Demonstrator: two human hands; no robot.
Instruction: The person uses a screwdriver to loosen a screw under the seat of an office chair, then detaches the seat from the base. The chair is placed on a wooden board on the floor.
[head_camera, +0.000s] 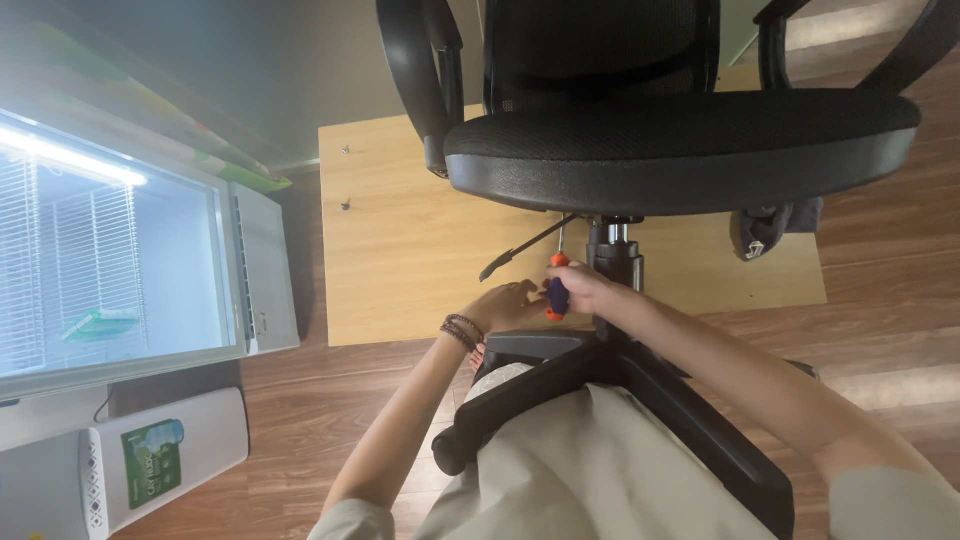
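A black mesh office chair stands before me, its seat (680, 140) overhead and its star base (640, 390) over my lap. My right hand (585, 290) grips a screwdriver (556, 292) with a blue and orange handle, its shaft pointing up toward the seat's underside beside the gas column (615, 250). My left hand (505, 305), a beaded bracelet on its wrist, rests right next to the handle with its fingers loosely curled, touching or nearly touching it. A black lever (525, 248) sticks out from under the seat.
A light wooden board (400, 250) lies on the brown wood floor behind the chair, with two small screws (345, 178) standing in it. A lit glass-front cabinet (110, 260) and a white appliance (150, 460) stand at left.
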